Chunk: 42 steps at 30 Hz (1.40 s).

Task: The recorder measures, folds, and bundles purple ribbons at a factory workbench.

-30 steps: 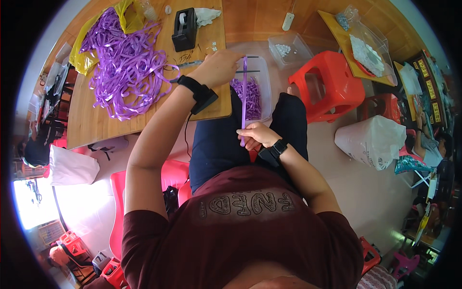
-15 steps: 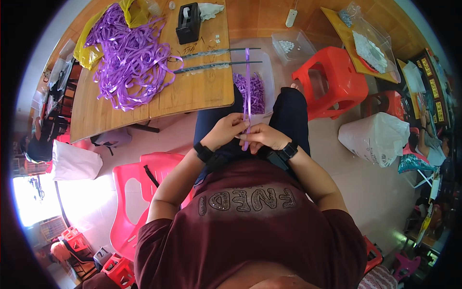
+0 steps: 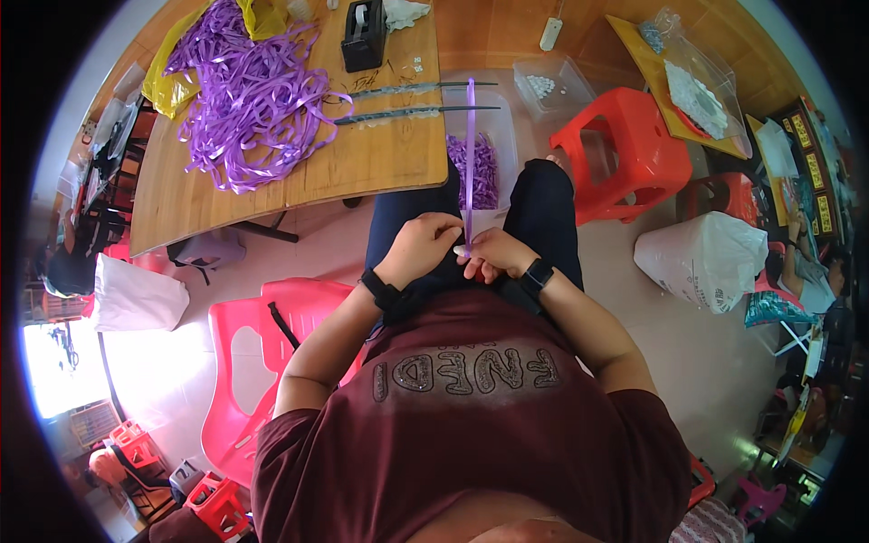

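A purple ribbon [image 3: 471, 163] runs from two dark thin rods [image 3: 457, 109] down to my lap. My right hand [image 3: 496, 252] is closed on its near end, pinching it between thumb and fingers. Just left of the ribbon, my left hand [image 3: 420, 250] has its fingers pressed together; whether anything small is in them is hidden. The rods stick out past the right edge of the wooden table [image 3: 380, 163], fixed to its top by clear tape. Beneath the ribbon, between my knees, a clear plastic bin [image 3: 510, 149] holds many short purple ribbon pieces [image 3: 484, 176].
A tangled heap of purple ribbon [image 3: 253, 100] spills from a yellow bag [image 3: 167, 90] on the table, near a black tape dispenser [image 3: 364, 38]. On the right stand a red stool [image 3: 625, 154] and a white sack [image 3: 697, 258]. A pink chair [image 3: 240, 380] is at my left.
My left hand has come off the ribbon, a little to the left. The ribbon's two strands now look like one, and its tail no longer hangs below my right hand.
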Each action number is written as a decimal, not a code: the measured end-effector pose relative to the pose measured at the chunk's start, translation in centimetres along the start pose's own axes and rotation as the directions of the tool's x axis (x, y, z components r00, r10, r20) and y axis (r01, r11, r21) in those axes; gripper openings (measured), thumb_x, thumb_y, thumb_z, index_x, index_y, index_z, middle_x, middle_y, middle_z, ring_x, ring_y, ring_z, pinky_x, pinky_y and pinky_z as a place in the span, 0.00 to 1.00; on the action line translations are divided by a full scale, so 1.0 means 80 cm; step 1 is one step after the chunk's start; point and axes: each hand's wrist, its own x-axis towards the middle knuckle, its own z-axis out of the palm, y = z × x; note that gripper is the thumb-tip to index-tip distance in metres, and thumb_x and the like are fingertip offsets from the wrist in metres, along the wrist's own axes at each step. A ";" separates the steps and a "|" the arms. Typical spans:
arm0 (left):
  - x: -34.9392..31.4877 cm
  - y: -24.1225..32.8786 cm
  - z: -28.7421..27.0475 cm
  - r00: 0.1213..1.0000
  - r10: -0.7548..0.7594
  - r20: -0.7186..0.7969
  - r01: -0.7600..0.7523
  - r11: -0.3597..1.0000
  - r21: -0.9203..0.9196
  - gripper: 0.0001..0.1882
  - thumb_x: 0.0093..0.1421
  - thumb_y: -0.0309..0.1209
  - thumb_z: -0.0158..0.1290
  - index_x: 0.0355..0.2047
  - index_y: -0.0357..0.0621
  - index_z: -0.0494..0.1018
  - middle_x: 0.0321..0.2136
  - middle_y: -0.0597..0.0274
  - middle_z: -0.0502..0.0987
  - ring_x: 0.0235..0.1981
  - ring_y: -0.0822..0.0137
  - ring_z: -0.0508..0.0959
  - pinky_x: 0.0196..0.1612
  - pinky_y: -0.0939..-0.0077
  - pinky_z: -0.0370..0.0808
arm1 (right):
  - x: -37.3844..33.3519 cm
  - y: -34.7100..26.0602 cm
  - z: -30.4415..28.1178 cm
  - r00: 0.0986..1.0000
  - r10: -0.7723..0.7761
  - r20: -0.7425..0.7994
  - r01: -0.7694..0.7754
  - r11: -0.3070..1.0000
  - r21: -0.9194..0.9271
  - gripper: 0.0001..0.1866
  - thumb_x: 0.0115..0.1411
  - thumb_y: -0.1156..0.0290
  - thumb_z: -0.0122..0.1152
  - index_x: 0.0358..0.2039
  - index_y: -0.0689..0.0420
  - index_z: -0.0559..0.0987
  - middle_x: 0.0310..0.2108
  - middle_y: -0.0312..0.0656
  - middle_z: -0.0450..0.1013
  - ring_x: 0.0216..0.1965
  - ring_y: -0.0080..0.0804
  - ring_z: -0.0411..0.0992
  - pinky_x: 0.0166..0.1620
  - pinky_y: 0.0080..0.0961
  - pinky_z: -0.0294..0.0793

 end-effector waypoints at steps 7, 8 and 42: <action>0.033 -0.010 0.015 0.995 0.020 0.101 -0.009 0.994 -0.110 0.13 0.64 0.34 0.57 0.42 0.38 0.80 0.33 0.64 0.80 0.30 0.79 0.75 0.33 0.83 0.72 | -0.009 -0.002 -0.001 0.999 -0.033 0.021 0.033 0.999 -0.001 0.19 0.63 0.57 0.63 0.38 0.64 0.81 0.22 0.45 0.79 0.10 0.19 0.69 0.14 0.16 0.67; 0.039 -0.006 0.014 0.984 -0.088 0.154 0.131 0.945 -0.298 0.12 0.64 0.35 0.58 0.40 0.37 0.80 0.31 0.67 0.79 0.28 0.80 0.73 0.31 0.84 0.71 | -0.009 -0.003 0.001 0.999 -0.033 0.019 0.033 0.999 -0.002 0.19 0.63 0.57 0.63 0.38 0.64 0.81 0.22 0.45 0.79 0.10 0.19 0.69 0.14 0.16 0.67; 0.030 -0.010 0.010 0.978 0.191 -0.084 -0.197 0.978 -0.069 0.11 0.59 0.32 0.62 0.28 0.34 0.78 0.24 0.56 0.76 0.25 0.67 0.76 0.30 0.73 0.72 | 0.054 -0.168 -0.045 0.546 -0.594 -0.591 0.751 0.660 0.029 0.11 0.65 0.67 0.63 0.41 0.60 0.82 0.31 0.30 0.78 0.26 0.13 0.72 0.28 0.13 0.67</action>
